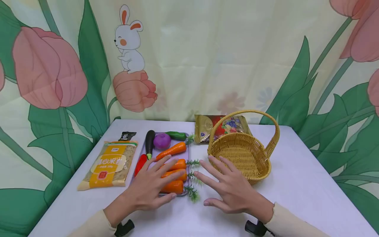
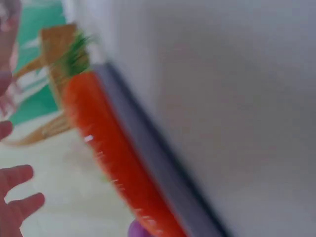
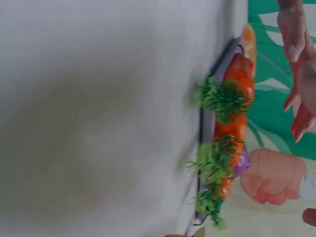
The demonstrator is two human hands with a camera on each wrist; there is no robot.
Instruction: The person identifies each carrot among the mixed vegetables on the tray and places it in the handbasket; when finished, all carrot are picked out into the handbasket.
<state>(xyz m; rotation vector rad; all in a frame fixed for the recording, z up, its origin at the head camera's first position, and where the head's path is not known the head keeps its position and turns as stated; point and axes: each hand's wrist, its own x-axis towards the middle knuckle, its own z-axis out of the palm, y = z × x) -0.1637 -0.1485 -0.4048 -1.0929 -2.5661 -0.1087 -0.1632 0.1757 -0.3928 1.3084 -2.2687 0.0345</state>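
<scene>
My left hand, fingers spread, is over the near part of a lilac tray and hides some of its contents. On the tray lie several carrots with feathery green tops, an eggplant, a round purple vegetable, a long green vegetable and a red pepper. My right hand is spread in front of a wicker basket, its fingertips overlapping the basket's near left side in the head view. Neither hand grips anything. In the left wrist view a carrot lies along the tray's rim.
Left of the tray lies a yellow-labelled bag of grain, with a small black packet behind it. A gold and red packet lies behind the basket, whose handle arches upright. A printed curtain hangs behind the white table.
</scene>
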